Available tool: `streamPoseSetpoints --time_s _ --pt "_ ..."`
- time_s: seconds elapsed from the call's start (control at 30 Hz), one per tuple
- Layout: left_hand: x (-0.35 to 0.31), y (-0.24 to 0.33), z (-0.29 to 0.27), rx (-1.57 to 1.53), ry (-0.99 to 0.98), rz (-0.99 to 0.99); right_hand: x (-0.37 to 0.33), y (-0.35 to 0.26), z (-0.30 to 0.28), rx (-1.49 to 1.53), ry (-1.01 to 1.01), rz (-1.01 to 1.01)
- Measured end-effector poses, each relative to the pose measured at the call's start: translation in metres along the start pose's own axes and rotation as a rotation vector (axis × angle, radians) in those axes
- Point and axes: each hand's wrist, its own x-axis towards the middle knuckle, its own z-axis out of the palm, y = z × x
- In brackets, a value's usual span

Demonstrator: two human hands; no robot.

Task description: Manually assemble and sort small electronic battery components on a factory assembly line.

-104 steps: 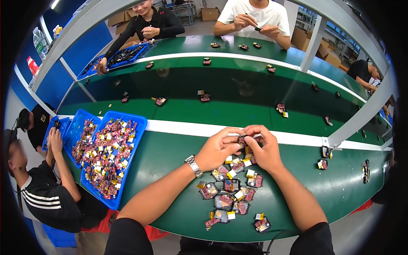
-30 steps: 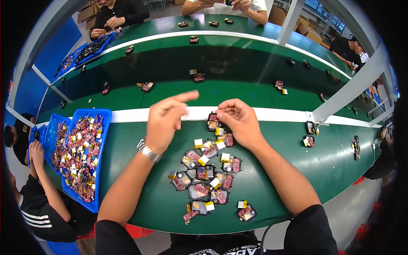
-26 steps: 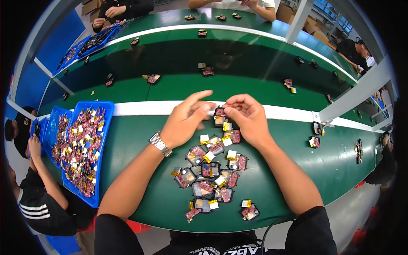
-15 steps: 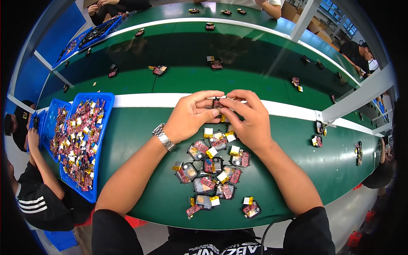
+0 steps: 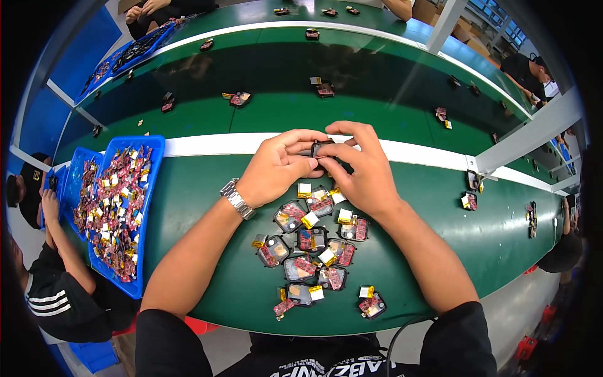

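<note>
A cluster of small parts (image 5: pixel 312 251) (red, black and yellow) lies on the green desk (image 5: pixel 207 207) nearest the worker. Just beyond, the left hand (image 5: pixel 276 166) and right hand (image 5: pixel 364 173) meet, fingers (image 5: pixel 298 139) curled and pinching one dark part (image 5: pixel 321 148). A blue tray (image 5: pixel 151 188) sits left.

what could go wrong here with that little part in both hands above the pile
The small dark part is pinched only by fingertips of the left hand and right hand; a slip could drop it among the loose assemblies below. That pile also reaches close to the near edge of the green belt, so a forearm nudge might push some off.
</note>
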Motion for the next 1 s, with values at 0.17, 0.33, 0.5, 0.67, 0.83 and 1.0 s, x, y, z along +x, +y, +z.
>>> streamPoseSetpoints --time_s 0.17,0.33,0.5,0.67,0.83,1.0 --pt "-0.0012 -0.0009 -0.0012 0.055 -0.028 0.045 0.0003 -0.0051 -0.0014 0.094 -0.033 0.124" --pt "-0.0017 0.0010 0.0005 0.029 -0.014 0.015 -0.0013 -0.0007 -0.0043 0.218 -0.090 0.174" --pt "-0.0028 0.0016 0.0026 0.021 -0.014 0.035 -0.0030 0.0002 -0.0050 0.358 -0.113 0.206" --pt "-0.0019 0.0000 -0.0015 0.032 -0.037 0.039 -0.0031 -0.0008 -0.0002 0.211 -0.040 0.165" --pt "-0.0016 -0.0014 -0.0018 0.028 -0.032 0.021 -0.0050 -0.0003 0.0011 0.261 -0.045 0.195" --pt "-0.0015 -0.0016 -0.0022 0.035 -0.034 0.017 -0.0040 -0.0021 0.0005 0.225 -0.025 0.177"
